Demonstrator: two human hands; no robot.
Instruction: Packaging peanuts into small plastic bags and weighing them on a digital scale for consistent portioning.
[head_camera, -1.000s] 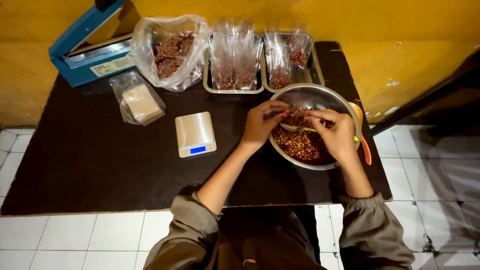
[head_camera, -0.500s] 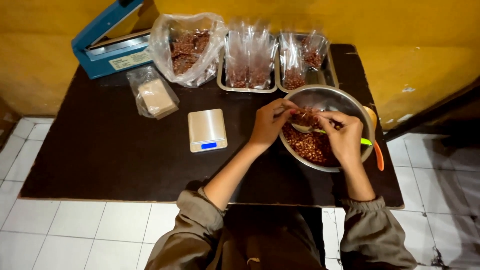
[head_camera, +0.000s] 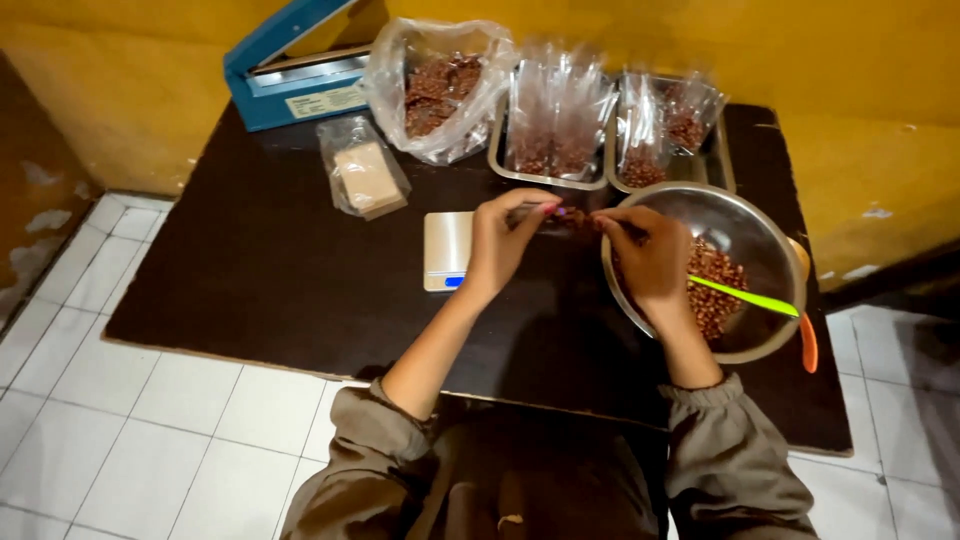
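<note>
We pinch a small bag (head_camera: 565, 214) with our left hand (head_camera: 503, 240) and right hand (head_camera: 648, 252) between scale (head_camera: 447, 250) and bowl (head_camera: 745, 225); many bags (head_camera: 556, 125) look full, nuts (head_camera: 718, 282) remain.

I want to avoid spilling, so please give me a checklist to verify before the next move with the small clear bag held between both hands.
1. Small clear plastic bag held at both ends by left hand and right hand: ok.
2. Bag mouth closed: cannot tell, blurred.
3. Small silver digital scale platform free: ok, though the left hand partly covers it.
4. Round steel bowl of brown nuts fully on dark table: not ok, its rim overhangs the right edge.
5. Green spoon resting inside bowl: ok.
</note>
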